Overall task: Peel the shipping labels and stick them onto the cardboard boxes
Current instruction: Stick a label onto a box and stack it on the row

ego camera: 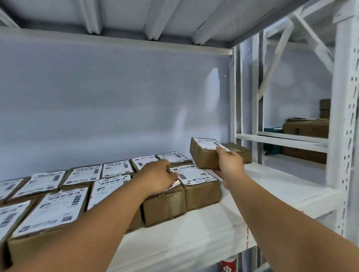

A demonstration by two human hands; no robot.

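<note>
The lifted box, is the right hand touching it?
Touching. The head view shows the right hand gripping the lifted box, thumb on its label, fingers underneath.

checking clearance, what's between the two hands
A labelled cardboard box sits between the left hand and right hand, seen in the head view.

Both arms reach forward, left grip (160,178) curled, right grip (229,164) clasping.
</note>
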